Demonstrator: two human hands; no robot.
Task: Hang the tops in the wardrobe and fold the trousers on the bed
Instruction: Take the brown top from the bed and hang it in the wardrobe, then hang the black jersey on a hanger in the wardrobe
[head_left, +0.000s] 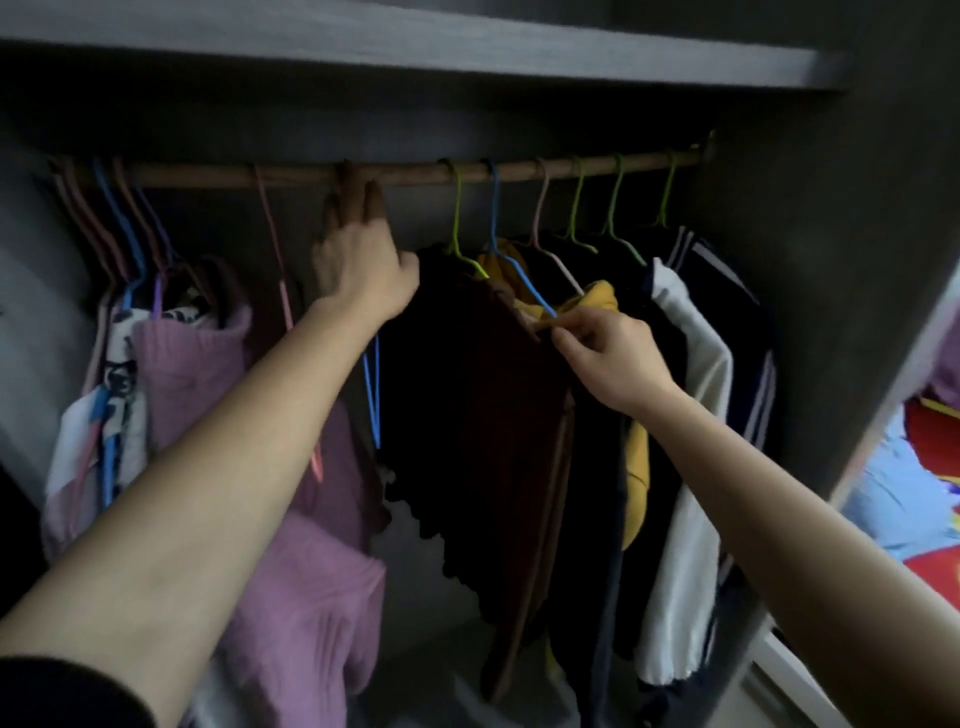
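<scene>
Wooden rail (415, 174) spans the wardrobe (805, 260) under a grey shelf (415, 52), packed with wire hangers. Left hand (363, 260) is up at the rail, fingers straight and close together, tips touching the wood or just short of it. Probably it is holding a gap in the row. An empty blue hanger (372, 395) dangles below that wrist; cannot tell whether the hand carries it.

Right hand (613, 358) pinches, thumb to forefinger, the neck edge of the yellow top (602, 299) where it meets its blue wire hanger (514, 262). Likely this seats the fabric so it will not slip off the shoulder.

Maroon top (493, 389) hangs just to the left on a green hanger (460, 234); pink sweater (208, 364) is well left. Tops are on the rail. Bed (893, 493) shows at far right, bedding too blurred to pick out trousers.
</scene>
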